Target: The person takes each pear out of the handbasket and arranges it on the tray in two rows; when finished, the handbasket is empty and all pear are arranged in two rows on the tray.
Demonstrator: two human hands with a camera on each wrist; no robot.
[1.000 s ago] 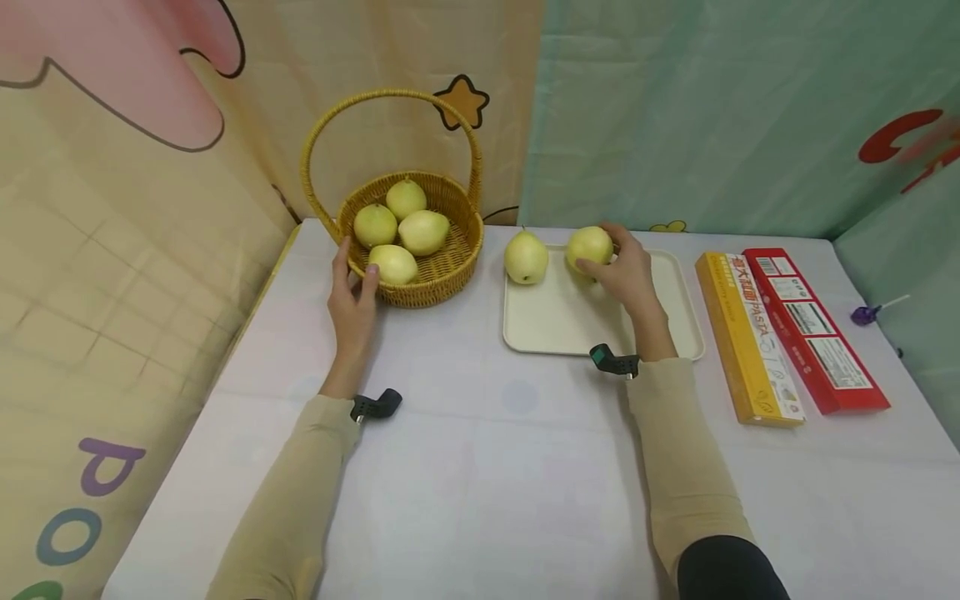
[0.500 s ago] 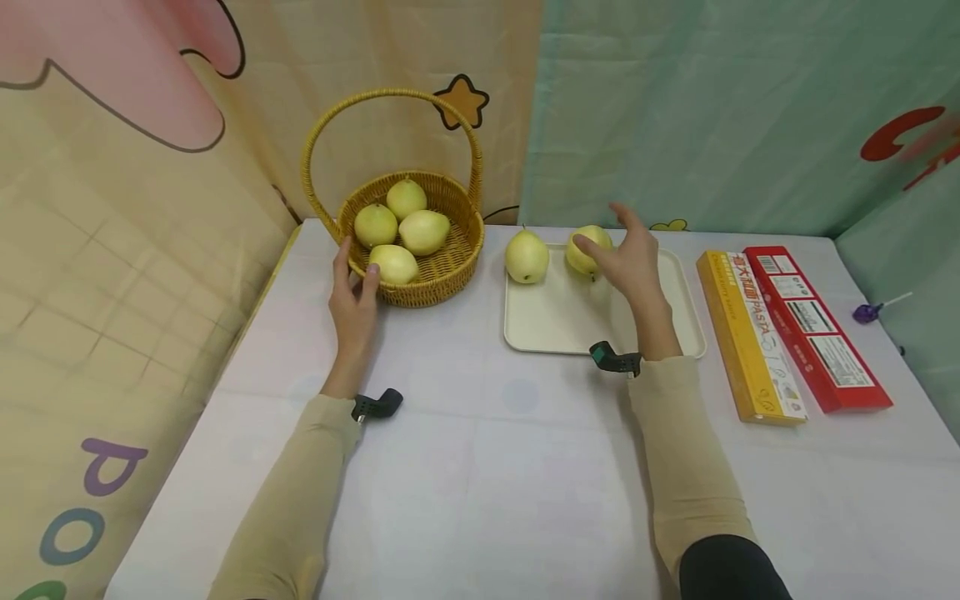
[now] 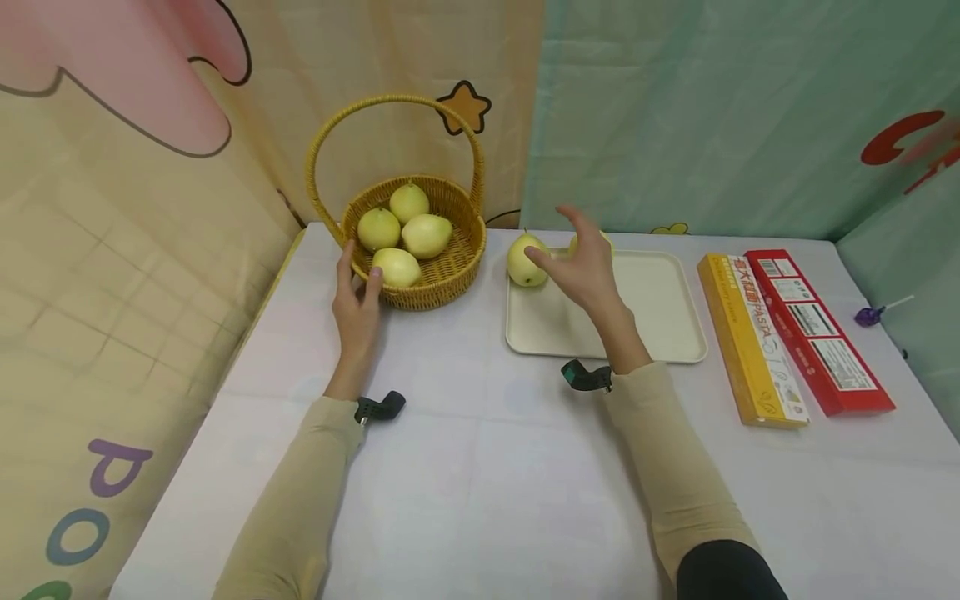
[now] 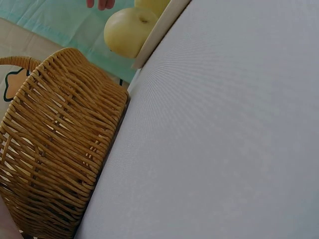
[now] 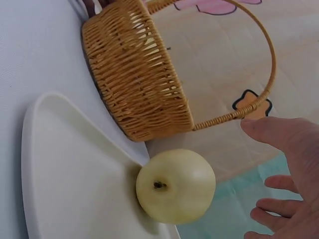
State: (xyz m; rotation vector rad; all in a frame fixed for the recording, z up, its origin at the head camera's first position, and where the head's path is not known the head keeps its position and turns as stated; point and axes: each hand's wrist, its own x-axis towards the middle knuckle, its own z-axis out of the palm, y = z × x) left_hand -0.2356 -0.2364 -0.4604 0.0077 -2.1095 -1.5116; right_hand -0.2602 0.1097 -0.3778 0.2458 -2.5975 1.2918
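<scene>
In the head view my left hand [image 3: 356, 312] rests against the near left side of a yellow wicker basket [image 3: 435, 294], fingers and thumb spread along its rim. Several pale yellow-green pears lie inside; the nearest pear [image 3: 397, 267] is beside my thumb. My right hand [image 3: 588, 271] hovers over a cream tray [image 3: 652, 333], thumb and fingers spread apart, holding nothing. One pear [image 3: 525, 262] sits at the tray's left back corner, near the right thumb. Another pear stands behind the right hand, mostly hidden. In the right wrist view a pear [image 5: 177, 186] shows clear of the fingers [image 5: 279, 206].
A yellow pasta box [image 3: 750, 342] and a red box [image 3: 817, 333] lie side by side right of the tray. A purple lollipop [image 3: 870, 316] is at the table's right edge. Printed curtains [image 3: 712, 117] hang behind the white table [image 3: 480, 500].
My right hand has let go of the right-hand pear, lifted off it and moved left toward the other pear. The left hand has stayed at the basket.
</scene>
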